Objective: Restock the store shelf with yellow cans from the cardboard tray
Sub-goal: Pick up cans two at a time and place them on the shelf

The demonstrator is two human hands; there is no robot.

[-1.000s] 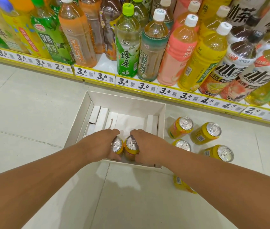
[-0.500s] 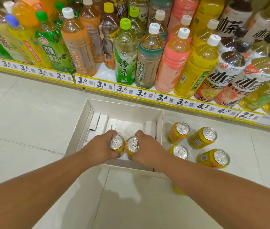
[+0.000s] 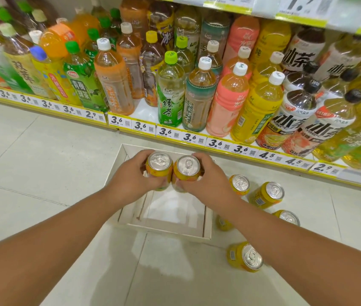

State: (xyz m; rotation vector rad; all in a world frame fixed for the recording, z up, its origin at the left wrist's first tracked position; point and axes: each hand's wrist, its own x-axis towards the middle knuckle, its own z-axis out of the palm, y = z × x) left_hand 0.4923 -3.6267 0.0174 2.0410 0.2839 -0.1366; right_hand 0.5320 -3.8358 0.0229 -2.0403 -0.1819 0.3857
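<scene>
left hand (image 3: 131, 180) grips yellow can (image 3: 159, 167), right hand (image 3: 208, 181) another (image 3: 186, 171)

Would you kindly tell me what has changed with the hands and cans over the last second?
Both hands have lifted out of the cardboard tray towards the shelf: the left hand holds one yellow can, the right hand another, side by side, raised above the tray floor where they sat before. The grip on each is unchanged. The loose cans on the floor and the shelf bottles stayed put.
</scene>
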